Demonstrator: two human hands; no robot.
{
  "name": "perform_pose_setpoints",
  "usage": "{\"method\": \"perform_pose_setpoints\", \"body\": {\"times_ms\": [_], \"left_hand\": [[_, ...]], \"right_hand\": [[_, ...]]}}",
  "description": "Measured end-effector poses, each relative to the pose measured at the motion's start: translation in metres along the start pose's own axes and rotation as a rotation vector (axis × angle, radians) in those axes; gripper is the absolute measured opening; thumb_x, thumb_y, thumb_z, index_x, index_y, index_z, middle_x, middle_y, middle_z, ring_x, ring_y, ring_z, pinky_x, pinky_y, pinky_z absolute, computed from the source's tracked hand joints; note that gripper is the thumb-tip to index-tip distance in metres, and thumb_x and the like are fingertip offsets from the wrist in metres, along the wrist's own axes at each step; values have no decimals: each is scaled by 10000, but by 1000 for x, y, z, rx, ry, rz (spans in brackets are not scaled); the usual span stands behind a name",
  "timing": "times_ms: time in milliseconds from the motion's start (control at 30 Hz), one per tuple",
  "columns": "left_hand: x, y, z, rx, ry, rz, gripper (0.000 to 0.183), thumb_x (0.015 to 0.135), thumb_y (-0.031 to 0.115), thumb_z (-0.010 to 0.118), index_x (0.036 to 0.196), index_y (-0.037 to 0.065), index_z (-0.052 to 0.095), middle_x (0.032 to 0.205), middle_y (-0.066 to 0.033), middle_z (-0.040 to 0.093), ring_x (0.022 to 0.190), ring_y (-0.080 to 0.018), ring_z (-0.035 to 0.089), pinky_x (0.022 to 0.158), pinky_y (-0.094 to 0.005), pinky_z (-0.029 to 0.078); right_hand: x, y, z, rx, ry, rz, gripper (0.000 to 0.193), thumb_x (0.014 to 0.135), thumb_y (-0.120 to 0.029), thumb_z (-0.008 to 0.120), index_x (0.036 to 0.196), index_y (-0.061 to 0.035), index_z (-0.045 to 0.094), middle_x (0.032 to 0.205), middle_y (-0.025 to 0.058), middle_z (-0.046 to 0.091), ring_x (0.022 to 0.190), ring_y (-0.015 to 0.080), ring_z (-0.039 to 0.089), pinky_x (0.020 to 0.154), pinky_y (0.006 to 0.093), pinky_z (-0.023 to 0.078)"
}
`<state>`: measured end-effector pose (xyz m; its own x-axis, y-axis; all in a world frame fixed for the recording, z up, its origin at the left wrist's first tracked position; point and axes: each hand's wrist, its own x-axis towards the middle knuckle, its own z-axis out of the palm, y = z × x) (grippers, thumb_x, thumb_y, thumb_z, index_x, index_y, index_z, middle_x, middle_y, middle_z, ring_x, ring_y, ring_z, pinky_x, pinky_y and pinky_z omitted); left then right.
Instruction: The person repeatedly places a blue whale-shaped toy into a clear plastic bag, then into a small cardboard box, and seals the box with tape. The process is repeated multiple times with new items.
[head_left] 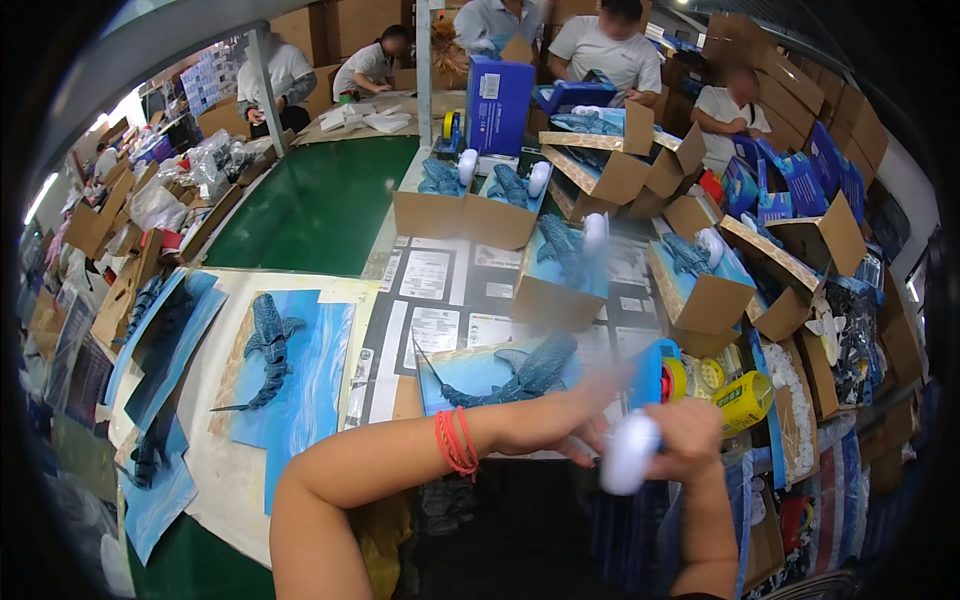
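Observation:
Close to my body, my right hand (690, 437) is closed on a white rounded piece (630, 455), blurred by motion. My left hand (565, 408), with coral bands on its wrist, reaches across beside it; motion smears its fingers. Just beyond my left forearm lies a dark blue spotted toy shark (535, 370) on a blue sea-printed card (465, 373). Another such shark (268, 350) rests on a printed card (315, 350) further left. Ahead, a cardboard tray holds a shark (563, 250) with a white rounded piece (595, 235) beside it.
More trays with sharks (510, 185) stand at the back and a tray (700, 290) at the right. Yellow tape rolls (675, 380) and a yellow container (745, 402) sit right of my hands. Folded printed cards (165, 340) stand left. Several people work beyond the green surface (310, 205).

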<state>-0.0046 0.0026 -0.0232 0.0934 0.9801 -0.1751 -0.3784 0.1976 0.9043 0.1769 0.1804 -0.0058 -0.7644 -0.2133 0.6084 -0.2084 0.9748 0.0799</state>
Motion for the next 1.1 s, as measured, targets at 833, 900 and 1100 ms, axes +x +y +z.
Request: {"method": "perform_pose_setpoints", "body": {"times_ms": [833,900,1100], "left_hand": [[-21,7,-56,670,601,361,224,924,281,730,1107,151,725,1425,-177,424,1361,-350,389,1157,-420,317],[-21,5,-57,650,619,333,204,947,268,711,1089,120,717,1379,-147,462,1343,-302,416,1147,-401,325],[-25,-4,-57,759,664,346,218,977,287,676,1079,97,706,1349,-153,491,1308,-302,457,1130,-402,342]], "right_hand": [[61,7,89,1000,230,375,99,857,-6,631,871,-40,539,668,25,484,603,89,447,568,249,376],[69,4,91,1122,266,472,179,895,-36,583,1070,-15,552,728,45,506,655,101,464,621,247,393],[73,-5,100,733,230,333,487,959,18,559,1396,1,345,815,84,538,697,154,506,681,295,448]]}}
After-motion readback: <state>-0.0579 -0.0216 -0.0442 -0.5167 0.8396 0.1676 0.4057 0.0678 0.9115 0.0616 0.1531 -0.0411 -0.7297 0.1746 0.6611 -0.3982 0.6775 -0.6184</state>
